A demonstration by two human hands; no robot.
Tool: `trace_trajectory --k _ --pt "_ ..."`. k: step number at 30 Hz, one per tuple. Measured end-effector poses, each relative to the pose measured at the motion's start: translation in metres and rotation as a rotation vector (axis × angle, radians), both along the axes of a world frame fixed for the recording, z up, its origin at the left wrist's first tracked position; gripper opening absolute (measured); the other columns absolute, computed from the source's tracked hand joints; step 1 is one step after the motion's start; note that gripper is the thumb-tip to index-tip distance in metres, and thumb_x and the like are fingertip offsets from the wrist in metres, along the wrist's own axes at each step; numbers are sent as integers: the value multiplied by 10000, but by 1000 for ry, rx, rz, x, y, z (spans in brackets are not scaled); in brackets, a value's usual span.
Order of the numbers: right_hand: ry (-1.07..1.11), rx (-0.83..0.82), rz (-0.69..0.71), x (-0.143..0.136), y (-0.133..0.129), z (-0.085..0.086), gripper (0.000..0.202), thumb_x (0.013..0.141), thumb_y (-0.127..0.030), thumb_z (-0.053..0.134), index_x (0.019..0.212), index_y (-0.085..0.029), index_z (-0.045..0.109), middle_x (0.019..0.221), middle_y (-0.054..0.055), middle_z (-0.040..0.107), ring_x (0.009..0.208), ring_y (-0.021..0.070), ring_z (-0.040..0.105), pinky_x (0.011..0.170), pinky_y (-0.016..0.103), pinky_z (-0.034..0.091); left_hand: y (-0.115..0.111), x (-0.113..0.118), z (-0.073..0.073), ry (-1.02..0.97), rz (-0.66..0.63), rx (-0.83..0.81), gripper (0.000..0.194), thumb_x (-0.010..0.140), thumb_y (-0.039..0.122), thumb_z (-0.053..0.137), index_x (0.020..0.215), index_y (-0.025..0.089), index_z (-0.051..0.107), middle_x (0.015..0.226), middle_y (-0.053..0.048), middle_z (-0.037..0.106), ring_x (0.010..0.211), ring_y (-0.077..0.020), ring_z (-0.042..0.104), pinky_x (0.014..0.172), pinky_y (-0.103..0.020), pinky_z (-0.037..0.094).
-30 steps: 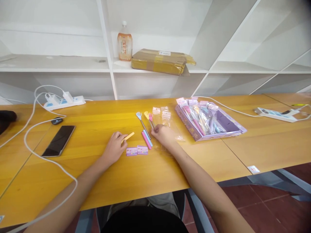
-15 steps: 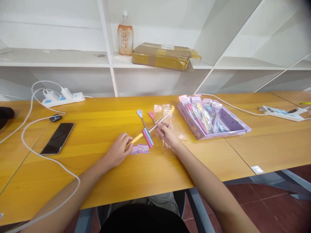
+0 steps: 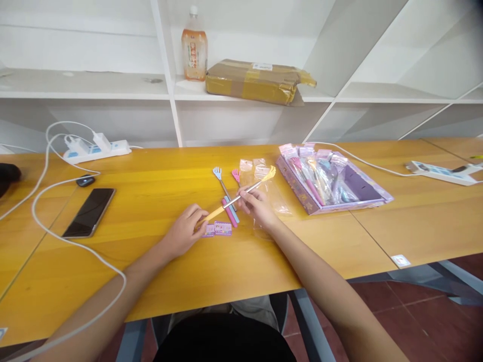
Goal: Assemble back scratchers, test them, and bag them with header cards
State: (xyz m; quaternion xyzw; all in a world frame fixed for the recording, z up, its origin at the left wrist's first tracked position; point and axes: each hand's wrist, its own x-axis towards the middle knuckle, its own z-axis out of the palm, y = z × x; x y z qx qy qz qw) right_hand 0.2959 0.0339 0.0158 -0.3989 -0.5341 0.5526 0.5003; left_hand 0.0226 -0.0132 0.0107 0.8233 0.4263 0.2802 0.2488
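Observation:
A yellow back scratcher (image 3: 216,213) with a metal shaft is held slanting above the table, its claw pointing up to the right. My left hand (image 3: 184,229) is closed around the end of its handle. The fingers of my right hand (image 3: 259,207) pinch the shaft below the claw. Beneath it lie a blue back scratcher (image 3: 218,174) and a pink back scratcher (image 3: 236,175), their handles side by side and partly covered. Small purple cards (image 3: 223,229) rest by my left fingertips. Clear plastic bags (image 3: 277,198) lie under and beside my right hand.
A purple display box (image 3: 311,207) with bagged back scratchers stands on the right. To the left are a phone (image 3: 89,212), a black mouse-like object (image 3: 85,181), a power strip (image 3: 98,152) and a white cable. A bottle (image 3: 194,53) and a taped carton (image 3: 249,83) sit on the shelf behind.
The yellow back scratcher has turned, so its claw's fingers now show, and its shaft lies a little differently across the other two. Both hands keep their hold; the view has shifted slightly.

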Motion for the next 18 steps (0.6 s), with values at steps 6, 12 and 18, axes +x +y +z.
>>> trace_trajectory --k 6,12,18 --pt "-57 0 4 2 0 1 480 832 -693 764 899 -231 651 687 -23 646 472 104 400 489 283 315 0 -1 0 -8 3 -19 219 1083 372 502 1134 231 662 1102 -74 623 944 -232 626 849 -367 479" --pt "-26 40 46 3 0 1 443 873 -641 778 888 -219 642 727 -7 685 480 96 429 490 273 316 0 -1 -1 -36 13 -30 244 1097 398 498 1138 232 672 1093 -67 629 962 -231 637 865 -365 487" --pt "-26 50 69 7 3 -2 488 845 -657 812 872 -200 644 722 2 704 482 84 448 473 254 320 -2 0 1 14 5 -16 267 1122 391 459 1156 214 656 1095 -60 616 985 -215 630 899 -358 494"
